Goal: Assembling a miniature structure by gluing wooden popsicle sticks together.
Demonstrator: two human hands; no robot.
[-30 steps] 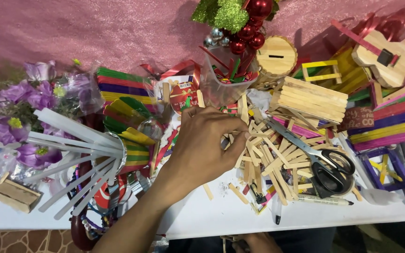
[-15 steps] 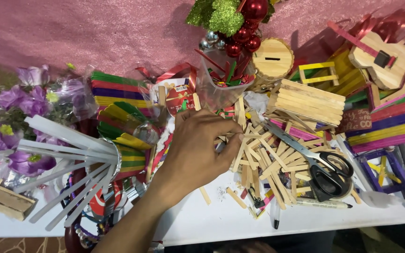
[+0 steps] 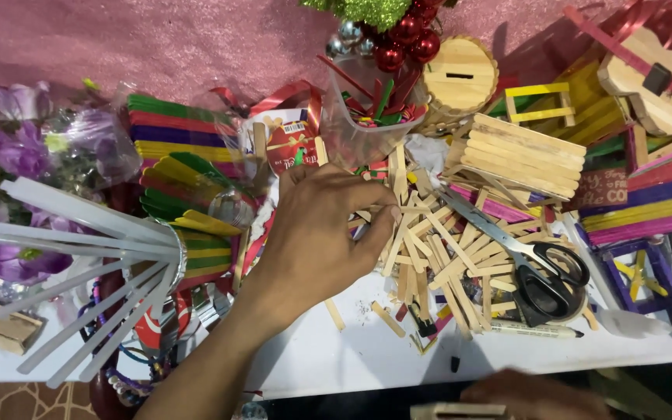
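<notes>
Left hand (image 3: pixel 316 233) reaches over the white table (image 3: pixel 336 362) w/ fingers curled at the edge of the loose wooden sticks (image 3: pixel 437 249), thumb and fingertips pinched around smth small; can't tell what it grips. Right hand (image 3: pixel 534 393) sits low at the frame's bottom, blurred, grip unclear. Scissors (image 3: pixel 534 268) lie on the pile just right of the fingers. Best to lift one stick clear, slow, w/o dragging neighbours or catching the blades

White bench (image 3: pixel 351 362): heap of plain craft sticks (image 3: pixel 445 249), black-handled scissors (image 3: pixel 534 268), pen (image 3: pixel 534 330), stacks of coloured sticks (image 3: pixel 173 128), bundle of white glue sticks (image 3: pixel 87 268).
</notes>
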